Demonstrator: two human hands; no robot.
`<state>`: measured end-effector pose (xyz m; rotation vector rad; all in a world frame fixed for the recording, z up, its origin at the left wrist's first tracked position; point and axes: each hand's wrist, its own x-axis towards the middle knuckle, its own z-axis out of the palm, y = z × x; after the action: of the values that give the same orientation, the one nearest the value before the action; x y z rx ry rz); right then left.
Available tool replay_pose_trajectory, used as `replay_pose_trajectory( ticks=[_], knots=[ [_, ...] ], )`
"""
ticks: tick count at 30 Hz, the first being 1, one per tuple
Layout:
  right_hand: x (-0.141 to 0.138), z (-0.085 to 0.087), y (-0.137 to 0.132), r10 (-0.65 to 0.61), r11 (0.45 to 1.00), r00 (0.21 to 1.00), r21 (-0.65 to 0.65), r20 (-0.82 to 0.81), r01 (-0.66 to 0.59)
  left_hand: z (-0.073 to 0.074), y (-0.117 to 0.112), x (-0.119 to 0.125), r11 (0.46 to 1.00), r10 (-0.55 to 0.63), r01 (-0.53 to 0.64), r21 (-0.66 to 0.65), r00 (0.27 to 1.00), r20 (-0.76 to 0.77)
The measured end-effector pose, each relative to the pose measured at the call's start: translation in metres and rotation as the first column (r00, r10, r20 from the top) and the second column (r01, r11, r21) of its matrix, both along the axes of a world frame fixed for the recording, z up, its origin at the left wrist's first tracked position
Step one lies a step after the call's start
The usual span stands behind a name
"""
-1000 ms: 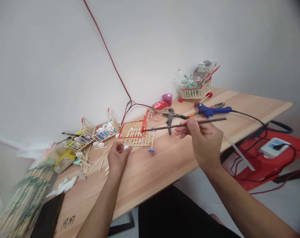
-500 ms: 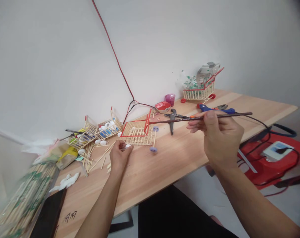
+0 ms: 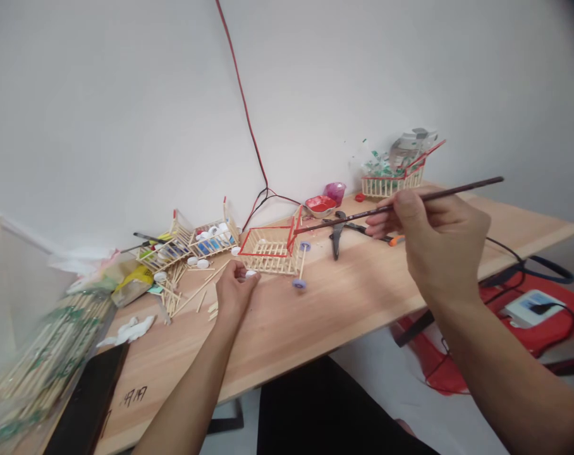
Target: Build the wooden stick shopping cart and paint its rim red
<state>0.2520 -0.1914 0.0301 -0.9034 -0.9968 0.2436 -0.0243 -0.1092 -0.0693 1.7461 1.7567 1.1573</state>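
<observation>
A miniature shopping cart made of thin wooden sticks is in front of me, with red paint along its top rim and handle. Two purple-grey wheels on a stick axle show at its right end. My left hand pinches a white round cap at the cart's near left corner. Between the fingers of my right hand is a slim dark paintbrush, its tip touching or very near the cart's red handle. Red paint fills a small dish behind the cart.
Two stick carts holding small items stand at left among loose sticks. Black-handled pliers lie right of the cart. A finished-looking red-trimmed cart is at back right, near a pink cup. A phone lies front left.
The brush's rear end has risen into a steeper slant, its tip still by the handle. The view has shifted slightly. My left hand keeps its pinch at the cart's corner.
</observation>
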Motion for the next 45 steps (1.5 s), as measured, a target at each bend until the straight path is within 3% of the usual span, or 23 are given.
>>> replay_pose_trajectory(
  ticks=[10, 15, 23, 27, 36, 45],
  knots=[
    [-0.009, 0.025, -0.004, -0.090, 0.996, 0.974, 0.020, 0.210, 0.088, 0.001, -0.002, 0.001, 1.000, 0.003, -0.003, 0.021, 1.000, -0.012],
    [-0.012, 0.036, -0.009, -0.161, 0.983, 0.909, -0.023, 0.383, 0.184, 0.001, -0.002, 0.001, 0.999, -0.001, 0.002, 0.037, 1.000, -0.024],
    [-0.019, 0.054, -0.012, -0.186, 0.974, 0.826, -0.009, 0.532, 0.225, -0.001, -0.003, 0.001, 0.999, 0.003, -0.002, 0.034, 1.000, -0.028],
    [-0.018, 0.043, -0.019, -0.248, 0.965, 0.866, 0.026, 0.434, 0.263, -0.001, -0.005, 0.001, 0.999, 0.008, -0.006, 0.050, 0.999, -0.045],
    [-0.029, -0.019, -0.033, -0.156, 0.984, 0.963, -0.047, 0.219, 0.170, 0.001, -0.006, 0.002, 0.999, -0.006, 0.006, 0.033, 1.000, -0.009],
    [-0.025, -0.023, -0.053, -0.086, 0.993, 0.857, -0.029, 0.508, 0.117, -0.001, -0.005, 0.001, 0.999, -0.009, 0.009, 0.043, 1.000, 0.012]
  ],
)
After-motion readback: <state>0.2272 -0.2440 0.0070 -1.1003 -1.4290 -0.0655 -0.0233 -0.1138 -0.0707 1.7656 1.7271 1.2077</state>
